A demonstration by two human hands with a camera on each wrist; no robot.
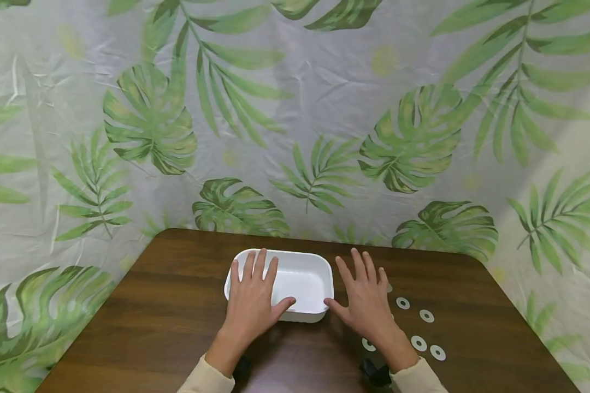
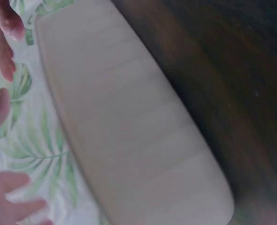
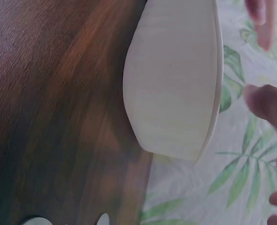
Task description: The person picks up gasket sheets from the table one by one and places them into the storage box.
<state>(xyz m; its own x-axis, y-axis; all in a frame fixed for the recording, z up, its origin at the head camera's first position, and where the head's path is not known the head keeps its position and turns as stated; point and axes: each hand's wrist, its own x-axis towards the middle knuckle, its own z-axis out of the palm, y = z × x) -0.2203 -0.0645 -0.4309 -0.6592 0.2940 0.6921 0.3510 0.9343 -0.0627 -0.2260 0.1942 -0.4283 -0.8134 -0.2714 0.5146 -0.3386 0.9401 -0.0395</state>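
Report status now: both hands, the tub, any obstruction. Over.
Left hand over white tub, right hand near its right end, both empty. Tub upright on table. Flat white rings off right; no obstruction seen.

And here we are at what looks like an indoor tabletop work spot, though home, office or studio, we can't tell! Straight ahead we get a creased, glossy sheet (image 1: 324,109) printed with green palm and monstera leaves, filling the whole background like a backdrop. Right up before it we see a dark wood-grain table (image 1: 152,305) with rounded far corners.
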